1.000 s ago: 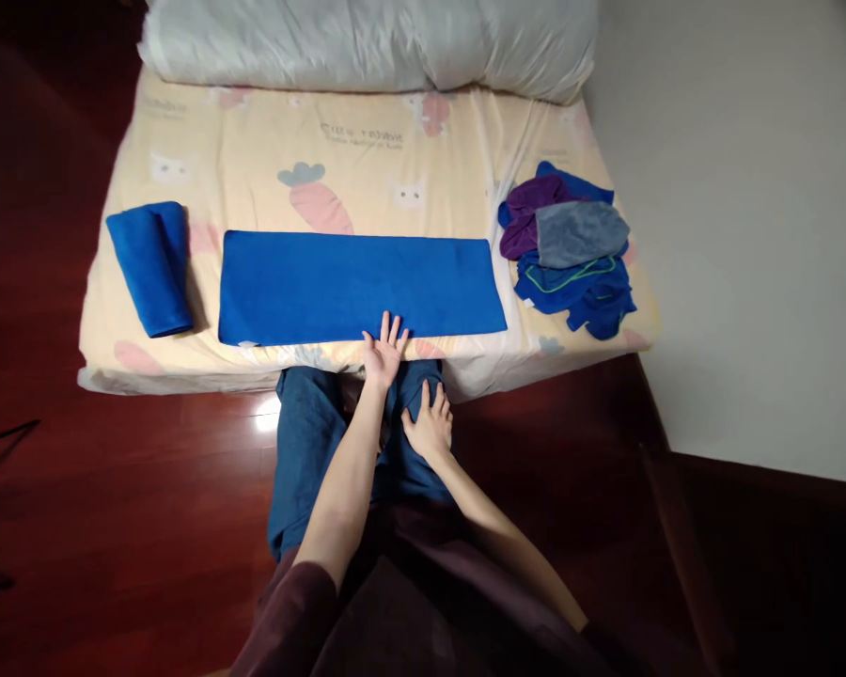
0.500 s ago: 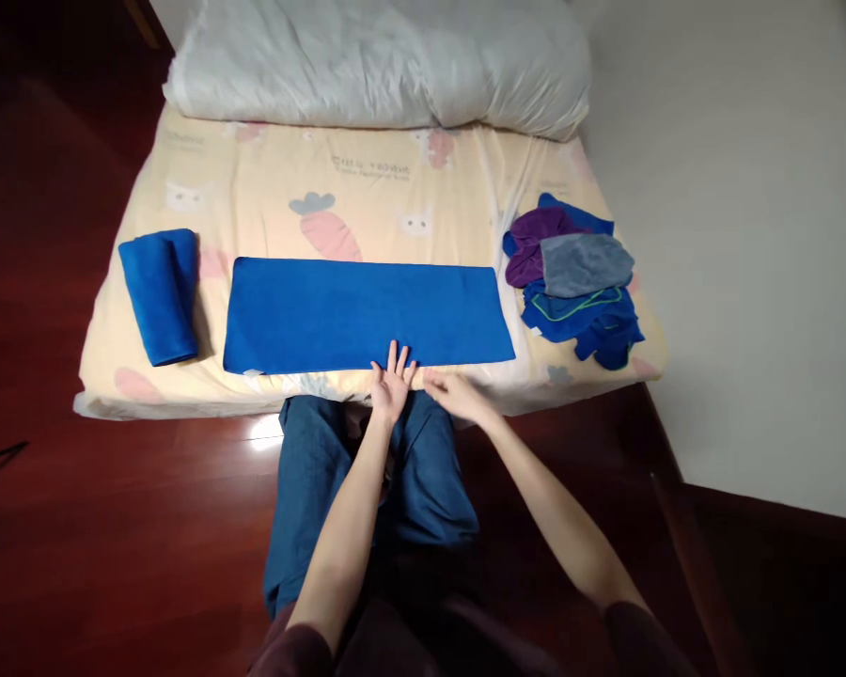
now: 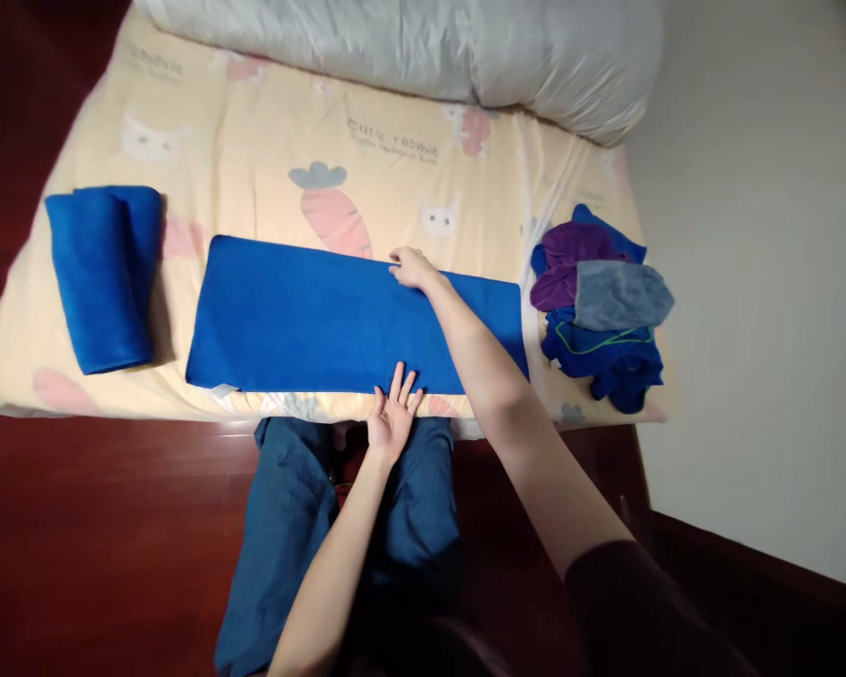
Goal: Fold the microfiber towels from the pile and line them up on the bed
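Note:
A long blue towel, folded into a strip, lies flat across the bed with a small white tag at its near left corner. My left hand is open, palm up and fingers spread, with its fingertips at the towel's near edge. Reaching over the strip, my right hand has its fingers bent around the far edge, right of the middle. My right forearm hides part of the towel's right half.
To the left sits a folded blue towel bundle. A pile holding a purple cloth, a grey cloth and blue cloths lies on the right. A rolled grey-white quilt spans the back of the patterned bedsheet.
My right hand has moved from beside the near edge across the towel to its far edge. My left hand stays open at the near edge. The view has come closer to the bed.

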A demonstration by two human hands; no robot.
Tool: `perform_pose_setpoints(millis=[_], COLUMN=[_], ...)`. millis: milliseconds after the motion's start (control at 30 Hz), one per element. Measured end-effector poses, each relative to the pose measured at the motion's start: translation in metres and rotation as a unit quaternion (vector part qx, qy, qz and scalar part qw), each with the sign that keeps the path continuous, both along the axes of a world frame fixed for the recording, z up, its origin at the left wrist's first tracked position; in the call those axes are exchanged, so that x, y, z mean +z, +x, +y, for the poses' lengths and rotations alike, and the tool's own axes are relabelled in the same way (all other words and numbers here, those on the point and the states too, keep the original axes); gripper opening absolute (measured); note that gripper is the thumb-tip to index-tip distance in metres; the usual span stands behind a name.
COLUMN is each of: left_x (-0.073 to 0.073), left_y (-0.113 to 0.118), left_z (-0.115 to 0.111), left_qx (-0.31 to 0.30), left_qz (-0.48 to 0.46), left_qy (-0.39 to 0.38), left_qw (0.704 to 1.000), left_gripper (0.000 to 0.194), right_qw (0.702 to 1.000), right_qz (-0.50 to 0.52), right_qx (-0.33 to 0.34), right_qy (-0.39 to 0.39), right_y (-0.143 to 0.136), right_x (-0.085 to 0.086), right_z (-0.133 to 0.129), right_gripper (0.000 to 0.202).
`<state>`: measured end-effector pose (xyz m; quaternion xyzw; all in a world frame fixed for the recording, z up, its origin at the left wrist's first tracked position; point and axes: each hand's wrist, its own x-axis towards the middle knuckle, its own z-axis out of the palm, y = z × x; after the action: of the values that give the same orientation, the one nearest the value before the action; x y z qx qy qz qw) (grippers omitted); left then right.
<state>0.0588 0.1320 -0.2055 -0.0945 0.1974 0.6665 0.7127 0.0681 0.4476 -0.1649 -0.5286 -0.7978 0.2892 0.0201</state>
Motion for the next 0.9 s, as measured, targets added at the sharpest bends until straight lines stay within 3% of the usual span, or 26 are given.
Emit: perform_pose_setpoints(millis=[100,200,333,533,600,700,800,900], left_x=[0.002,0.005,0.009,0.023,0.036,0.065,0.105,0.155], left_y=[0.000,-0.001,-0.001,-0.002,-0.008,-0.027,-0.062,-0.111], left_z=[0.000,0.000,0.001,-0.008,-0.018,-0.034,-0.043,-0.043], left_qx=[-0.002,-0.007,0.007,0.033,0.019,-0.004,0.008,0.056], left_qz=[-0.015,-0.027,-0.047,-0.052,-0.029,0.054,0.187,0.336], left_qy=[-0.005,-0.003,-0.020,-0.083,-0.076,-0.055,-0.045,-0.037], left_qw=[1.000,1.000,0.999,0.995,0.997,0.997,0.981,0.940], left_gripper=[0.051,0.048,0.046,0.045,0.044,0.038,0.030,0.036], right_qw=[0.999,0.998,0.998,0.996,0.994,0.988,0.975,0.951], right_qz=[-0.034,-0.058,-0.043,0.034,0.063,0.116,0.190,0.289], right_qx=[-0.013,-0.028,-0.052,-0.079,-0.088,-0.102,-0.113,-0.107], right_qy=[-0.004,-0.001,-0.013,-0.031,-0.014,0.000,0.000,0.016], right_y=[-0.001,0.000,-0.004,-0.007,-0.003,0.009,0.025,0.042], right_x=[-0.012,-0.011,0.006,0.045,0.069,0.121,0.185,0.247], right_z=[0.011,0.017,0.017,0.003,-0.006,-0.024,-0.047,-0.072], right_gripper=[0.037,0.024,0.011,0.016,0.020,0.017,0.012,0.015])
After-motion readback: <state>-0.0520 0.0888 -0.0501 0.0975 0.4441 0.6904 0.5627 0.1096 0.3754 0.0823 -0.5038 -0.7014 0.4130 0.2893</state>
